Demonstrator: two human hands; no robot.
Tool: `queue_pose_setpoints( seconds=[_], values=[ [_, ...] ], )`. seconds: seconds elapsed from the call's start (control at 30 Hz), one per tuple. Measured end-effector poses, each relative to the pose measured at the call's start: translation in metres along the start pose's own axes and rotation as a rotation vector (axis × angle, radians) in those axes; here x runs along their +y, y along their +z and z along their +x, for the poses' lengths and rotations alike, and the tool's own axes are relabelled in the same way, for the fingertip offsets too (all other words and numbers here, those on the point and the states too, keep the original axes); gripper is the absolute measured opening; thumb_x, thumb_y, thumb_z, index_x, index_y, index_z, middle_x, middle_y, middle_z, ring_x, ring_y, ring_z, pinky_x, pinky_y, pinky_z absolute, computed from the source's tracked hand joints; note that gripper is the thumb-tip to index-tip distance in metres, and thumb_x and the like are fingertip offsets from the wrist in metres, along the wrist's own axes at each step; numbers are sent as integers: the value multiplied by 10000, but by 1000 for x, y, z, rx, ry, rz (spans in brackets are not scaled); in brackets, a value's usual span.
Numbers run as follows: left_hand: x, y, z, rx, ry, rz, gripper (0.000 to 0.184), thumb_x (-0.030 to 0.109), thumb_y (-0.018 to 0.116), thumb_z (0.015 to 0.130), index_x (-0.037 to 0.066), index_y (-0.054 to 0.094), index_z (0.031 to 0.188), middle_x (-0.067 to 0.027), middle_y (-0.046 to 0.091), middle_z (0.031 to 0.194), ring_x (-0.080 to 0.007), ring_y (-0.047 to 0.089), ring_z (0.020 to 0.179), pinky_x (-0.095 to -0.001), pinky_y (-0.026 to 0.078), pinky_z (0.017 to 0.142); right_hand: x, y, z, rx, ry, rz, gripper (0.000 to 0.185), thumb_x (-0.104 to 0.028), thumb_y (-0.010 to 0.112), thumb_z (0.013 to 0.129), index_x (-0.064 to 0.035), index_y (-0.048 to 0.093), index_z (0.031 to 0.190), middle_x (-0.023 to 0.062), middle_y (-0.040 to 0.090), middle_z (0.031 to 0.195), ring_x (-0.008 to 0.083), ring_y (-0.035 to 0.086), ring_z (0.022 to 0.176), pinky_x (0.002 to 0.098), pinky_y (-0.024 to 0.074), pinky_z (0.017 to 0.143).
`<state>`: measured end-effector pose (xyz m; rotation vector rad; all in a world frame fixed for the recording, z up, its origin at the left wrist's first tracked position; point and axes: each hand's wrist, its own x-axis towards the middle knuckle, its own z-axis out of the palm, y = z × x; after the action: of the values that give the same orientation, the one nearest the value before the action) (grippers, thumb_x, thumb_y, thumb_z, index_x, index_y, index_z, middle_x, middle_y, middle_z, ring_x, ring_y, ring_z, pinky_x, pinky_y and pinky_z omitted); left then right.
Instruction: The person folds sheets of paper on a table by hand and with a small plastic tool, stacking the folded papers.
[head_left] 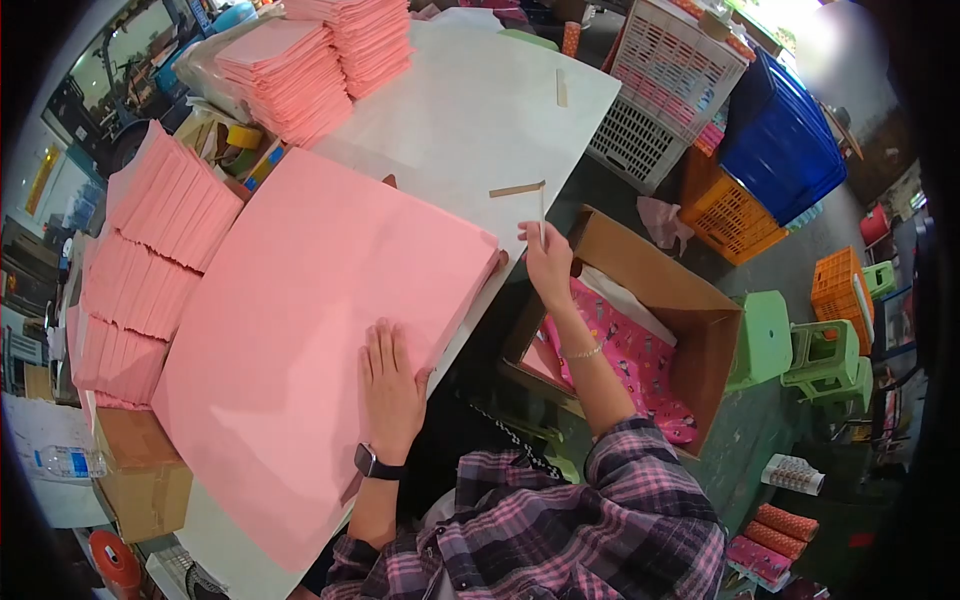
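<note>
A big stack of pink paper sheets (290, 270) lies across the white table. My left hand (392, 390), with a dark watch on the wrist, rests flat on the top sheet near its right edge, fingers stretched out. Beyond the table's edge, my right hand (547, 262) is closed in a pinch on a thin pale strip (542, 212) that stands up from the fingertips. The strip's top meets the end of a brown tape piece (513, 190) on the table; whether they are joined I cannot tell. Another brown tape piece (562, 88) lies farther back.
Bundles of pink sheets (150, 270) line the left side, with more pink stacks (285, 80) behind. An open cardboard box (705, 330) holding pink printed material stands below my right arm. Crates (680, 60), a blue bin (785, 140) and green stools (760, 340) stand to the right.
</note>
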<state>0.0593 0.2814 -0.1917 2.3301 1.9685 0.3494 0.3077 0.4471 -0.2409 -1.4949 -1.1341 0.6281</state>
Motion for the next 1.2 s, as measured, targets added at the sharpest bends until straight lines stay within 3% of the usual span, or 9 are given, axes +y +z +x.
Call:
queue_pose_setpoints(
  seconds=[0.27,0.37,0.53,0.63,0.8,0.9,1.07,1.17,1.2],
  values=[
    [1,1,1,13,-7,-1,668,323,498,965,-20,243,1478,-199,240,1547,-372,205,1438,-485,176,1172,0,-1,-33,-98,86,16,305,-267,530,985,-14,691,1044,32,663,779,63,536,602,236,441,572],
    [0,2,2,9,-18,-16,666,319,495,967,-19,238,1481,-197,234,1550,-374,192,1442,-485,165,1175,-12,-1,-40,-48,102,-4,305,-283,545,975,-21,699,960,127,663,772,175,589,644,311,451,614],
    [1,1,2,14,-15,-14,684,313,521,951,-21,241,1478,-203,235,1548,-375,196,1441,-486,175,1171,-33,-6,-56,-32,66,-211,255,-254,598,934,-32,689,1022,138,667,811,247,630,686,347,481,648],
    [6,-5,6,33,-7,-29,708,310,553,929,-25,249,1473,-215,242,1541,-378,205,1437,-487,181,1169,-40,0,-62,93,-522,-366,337,-203,631,890,-76,635,1202,149,673,819,250,666,687,347,503,593],
    [17,-6,30,82,14,-121,761,307,627,862,-43,288,1447,-243,274,1517,-386,223,1428,-485,191,1166,-62,15,-74,-130,-477,-486,505,-191,668,829,-100,547,1310,193,666,811,332,671,786,396,530,626],
    [24,6,44,110,23,-183,778,309,660,828,-60,316,1421,-250,304,1496,-389,246,1417,-478,207,1163,-75,25,-79,-301,-204,-733,574,-205,684,813,-112,500,1349,183,669,786,335,674,736,389,540,609],
    [26,19,53,201,-11,-307,781,306,701,793,-94,356,1368,-264,372,1442,-404,321,1370,-466,260,1144,-66,35,-80,-267,-305,-749,581,-212,687,816,-87,495,1349,173,667,762,339,666,662,389,531,574],
    [24,20,52,227,-58,-422,763,288,700,800,-103,356,1358,-276,395,1418,-416,356,1339,-467,287,1126,-73,38,-82,-437,-563,-218,529,-203,675,829,-73,525,1319,171,662,758,331,656,609,401,508,527],
    [23,19,51,219,-89,-504,750,273,693,808,-107,352,1357,-282,405,1406,-422,374,1322,-468,302,1115,-72,39,-83,-442,-567,-218,529,-203,675,829,-73,525,1319,171,662,758,331,656,609,401,508,527]
  ],
)
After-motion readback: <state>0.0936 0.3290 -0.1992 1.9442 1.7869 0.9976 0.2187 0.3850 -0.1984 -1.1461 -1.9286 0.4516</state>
